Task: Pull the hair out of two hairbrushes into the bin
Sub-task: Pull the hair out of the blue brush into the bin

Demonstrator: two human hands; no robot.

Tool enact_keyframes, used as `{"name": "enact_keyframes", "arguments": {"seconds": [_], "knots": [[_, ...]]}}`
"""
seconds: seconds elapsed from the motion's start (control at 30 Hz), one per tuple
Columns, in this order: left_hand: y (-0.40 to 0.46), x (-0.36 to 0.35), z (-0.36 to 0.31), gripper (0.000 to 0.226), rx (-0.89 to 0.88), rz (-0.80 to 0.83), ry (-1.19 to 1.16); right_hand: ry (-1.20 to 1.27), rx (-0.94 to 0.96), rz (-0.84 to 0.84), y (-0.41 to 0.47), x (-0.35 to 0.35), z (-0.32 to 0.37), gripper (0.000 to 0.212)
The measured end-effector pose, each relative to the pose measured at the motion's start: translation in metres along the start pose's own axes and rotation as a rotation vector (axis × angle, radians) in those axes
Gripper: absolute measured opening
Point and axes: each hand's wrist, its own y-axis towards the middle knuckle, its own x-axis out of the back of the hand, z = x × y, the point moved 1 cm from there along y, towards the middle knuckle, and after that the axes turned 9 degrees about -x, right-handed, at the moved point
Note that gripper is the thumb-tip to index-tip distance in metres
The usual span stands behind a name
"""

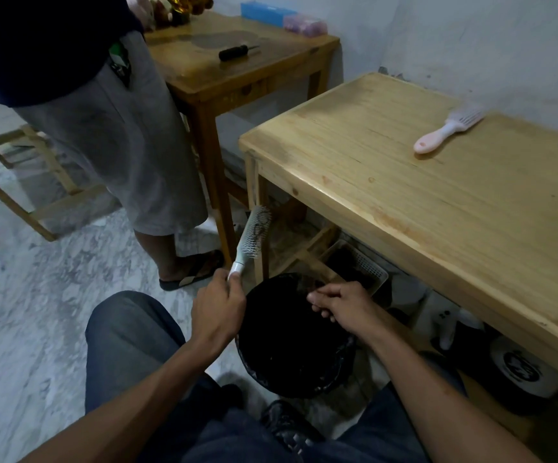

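From the head camera I look down past my knees at a round bin lined with a black plastic bag [291, 339], standing on the marble floor between my legs and just beside the leg of the pale wooden desk [438, 202]. My left hand [219, 310] is wrapped around the handle of a pale green-white vented hairbrush with thin pins [254, 235], which it holds tilted up and away from me, the head raised above the far left rim of the bin. A dark tangle of hair [261, 225] sits among the pins near the top of the head, so this brush is not clean yet. My right hand [341, 305] hovers over the bin's mouth with the fingers curled close together; whether it pinches a few strands I cannot tell, since anything there would vanish against the black liner.

The second brush, a pink-and-white plastic one with a wide fan of teeth [448, 132], lies on the desk near the wall, well apart from both hands and untouched.

The risk, as I judge it, lies in where the brush head is: it stands beyond the rim, not over the opening, so hair plucked there could drift onto the floor. Fine strands may also cling to my fingers instead of dropping. Tugging hard at the knot could bend the thin pins.

A person in grey shorts [120, 135] stands close on the left.
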Motion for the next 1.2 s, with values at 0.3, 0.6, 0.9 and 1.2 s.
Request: {"name": "enact_keyframes", "arguments": {"seconds": [0.3, 0.6, 0.9, 1.2], "knots": [[-0.011, -0.004, -0.001, 0.027, -0.116, 0.054, 0.005, -0.103, -0.018, 0.161, 0.0, -0.009, 0.039, 0.041], [-0.015, -0.006, -0.005, 0.03, -0.098, 0.099, -0.038, 0.159, 0.13, -0.003, 0.005, -0.025, 0.041, 0.009], [-0.008, 0.0, -0.002, 0.032, 0.038, 0.034, -0.125, -0.068, -0.056, -0.075, 0.001, 0.001, 0.014, 0.011], [-0.009, -0.002, -0.003, 0.031, -0.037, 0.045, -0.094, -0.513, -0.151, 0.026, -0.004, -0.008, 0.032, 0.051]]}}
